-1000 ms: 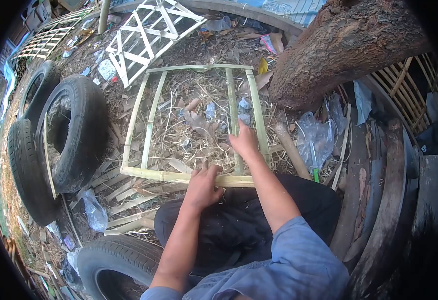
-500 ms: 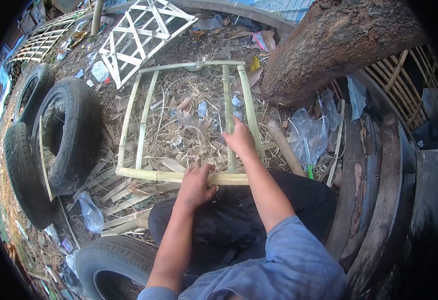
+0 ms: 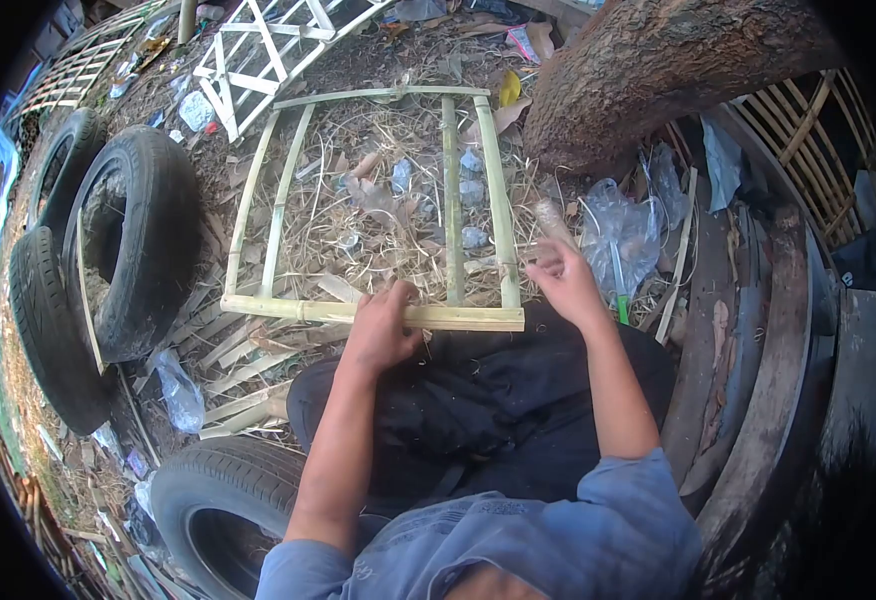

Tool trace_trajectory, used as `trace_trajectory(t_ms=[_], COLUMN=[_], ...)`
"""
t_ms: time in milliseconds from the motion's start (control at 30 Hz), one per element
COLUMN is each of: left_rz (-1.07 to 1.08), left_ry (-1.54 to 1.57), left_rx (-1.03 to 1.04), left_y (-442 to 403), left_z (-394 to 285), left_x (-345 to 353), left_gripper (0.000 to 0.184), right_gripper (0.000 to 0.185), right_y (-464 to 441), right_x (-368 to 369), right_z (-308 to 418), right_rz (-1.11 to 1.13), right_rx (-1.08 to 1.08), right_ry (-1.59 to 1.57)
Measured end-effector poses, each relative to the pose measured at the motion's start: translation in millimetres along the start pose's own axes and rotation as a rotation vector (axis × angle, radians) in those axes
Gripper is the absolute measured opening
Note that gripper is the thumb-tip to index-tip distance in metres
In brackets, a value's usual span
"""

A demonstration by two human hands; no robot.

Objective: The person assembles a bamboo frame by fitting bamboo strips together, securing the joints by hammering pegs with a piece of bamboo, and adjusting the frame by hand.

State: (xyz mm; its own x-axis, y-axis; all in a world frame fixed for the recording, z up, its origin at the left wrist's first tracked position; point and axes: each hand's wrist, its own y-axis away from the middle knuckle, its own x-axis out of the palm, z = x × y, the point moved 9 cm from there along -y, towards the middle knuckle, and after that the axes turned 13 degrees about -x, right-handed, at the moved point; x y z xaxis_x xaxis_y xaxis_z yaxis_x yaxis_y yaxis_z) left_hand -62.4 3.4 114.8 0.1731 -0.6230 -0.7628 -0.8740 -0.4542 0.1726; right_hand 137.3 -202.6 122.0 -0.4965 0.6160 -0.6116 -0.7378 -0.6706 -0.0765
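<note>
A flat frame of split bamboo (image 3: 308, 310) lies before me, with a near rail, a far rail and several uprights between them. My left hand (image 3: 382, 325) is closed around the near rail, left of its middle. To the right of the frame, my right hand (image 3: 568, 287) is over a short, thick wooden stick (image 3: 555, 222). Its fingers look slightly curled and apart, somewhat blurred, and no firm grip on the stick shows. The stick's lower part is hidden behind this hand.
Old tyres (image 3: 148, 250) stand at the left, and another tyre (image 3: 228, 490) lies near my legs. A white lattice panel (image 3: 273, 55) is behind the frame. A tree trunk (image 3: 658, 75), plastic bags (image 3: 618, 240) and wooden planks (image 3: 763, 380) are at the right. Bamboo strips litter the ground.
My right hand has left the right-hand upright of the frame and moved right to the wooden stick. My left hand stays on the near rail. The camera view has shifted slightly.
</note>
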Motion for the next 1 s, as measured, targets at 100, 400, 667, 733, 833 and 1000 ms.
trace_trajectory(t_ms=[100, 400, 667, 733, 833, 1000], left_rz=[-0.003, 0.013, 0.039, 0.039, 0.026, 0.061], left_ry=[-0.005, -0.041, -0.074, -0.087, -0.103, -0.038], left_rx=[0.003, 0.005, -0.021, -0.028, -0.045, -0.026], left_y=[0.5, 3.4, 6.7, 6.7, 7.7, 4.6], left_z=[0.2, 0.3, 3.5, 4.8, 7.7, 6.7], left_x=[1.4, 2.7, 2.4, 2.5, 2.6, 8.2], left_gripper=[0.057, 0.055, 0.057, 0.057, 0.057, 0.053], right_gripper=[0.047, 0.059, 0.062, 0.060, 0.061, 0.050], right_y=[22.5, 24.4, 20.4, 21.7, 19.2, 16.9], right_x=[17.8, 65.8, 69.5, 70.7, 74.2, 73.9], right_z=[-37.1, -48.9, -43.4, -41.9, -45.2, -54.4], right_rz=[0.064, 0.149, 0.204, 0.205, 0.194, 0.142], right_rx=[0.121, 0.335, 0.394, 0.411, 0.379, 0.315], right_ry=[-0.144, -0.505, -0.544, -0.550, -0.568, -0.582])
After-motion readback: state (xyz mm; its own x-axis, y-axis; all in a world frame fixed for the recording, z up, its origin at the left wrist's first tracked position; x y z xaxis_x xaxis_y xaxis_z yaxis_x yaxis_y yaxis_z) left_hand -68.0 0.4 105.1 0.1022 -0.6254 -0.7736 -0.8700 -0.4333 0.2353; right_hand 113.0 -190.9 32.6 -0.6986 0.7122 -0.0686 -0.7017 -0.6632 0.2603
